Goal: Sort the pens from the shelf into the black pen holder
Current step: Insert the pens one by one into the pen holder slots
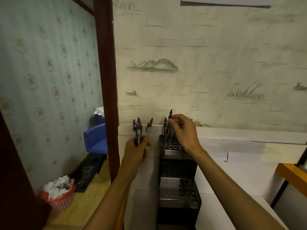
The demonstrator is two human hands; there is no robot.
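Pens and a black pen holder [177,163] fill the middle of the view, with the holder standing upright on a white shelf [240,171] against a wall papered with faint ink landscapes. The holder is tall and stepped, with rows of round holes on an upper tier at the back and a lower tier at the front. Above the upper tier, the right hand [183,131] pinches a single dark pen [169,123] between curled fingertips, the pen upright with its lower end over the holes. A few other pens [165,130] already stand in that upper tier just beside it. Left of the holder, the left hand [137,150] is closed around a bundle of pens [138,131], their tops fanning upward. Further left of the holder, beyond a dark wooden post [106,80], sit a blue plastic chair [95,138] and, lower down, a pink basket [61,196] of crumpled paper on a wooden floor.
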